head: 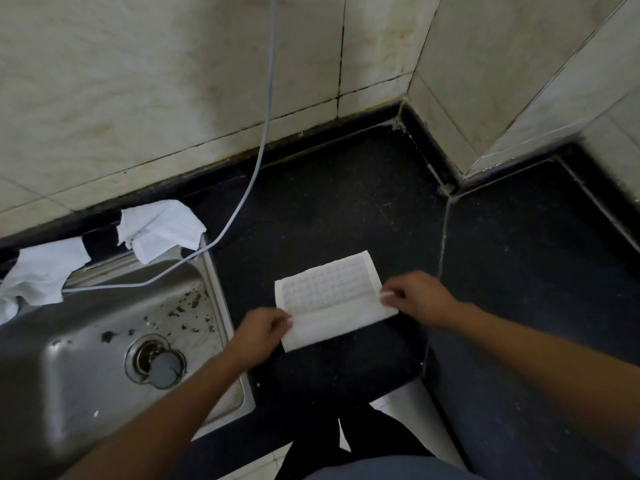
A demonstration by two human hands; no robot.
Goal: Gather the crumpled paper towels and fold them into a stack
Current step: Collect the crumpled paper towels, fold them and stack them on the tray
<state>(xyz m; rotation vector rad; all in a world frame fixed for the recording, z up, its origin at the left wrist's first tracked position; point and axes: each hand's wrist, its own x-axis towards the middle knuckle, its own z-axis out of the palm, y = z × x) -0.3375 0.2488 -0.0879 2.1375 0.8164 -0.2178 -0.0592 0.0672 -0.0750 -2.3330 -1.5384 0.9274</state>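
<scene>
**Steel sink, dark counter, one towel half folded**

Steel is the anchor for this scene: the sink (104, 341) fills the lower left, with dark specks in its basin. To the sink's right runs the black counter (329, 202), joined further right by a second dark slab under the tiled wall (138, 81). A pale cable (256, 161) hangs down the wall and loops over the sink's back rim.

On that back rim lie two crumpled paper towels (159, 230), one at the sink's far right corner and one further left (a third scrap may sit at the frame's left edge, too cut off to tell).

Right of the sink, flat on the counter, lies the folding paper towel (329, 299), its near strip turned up over the patterned part. The left hand (259, 334), nearest the sink, pinches the towel's left end between thumb and fingertips. The right hand (419, 297), farther from the sink, pinches the right end the same way, fingers closed on the fold.

Risks, as I judge them: uneven pull from the two pinches could skew the crease or tear thin paper. The rim towels could slide into the dirty basin if the cable is nudged.
</scene>
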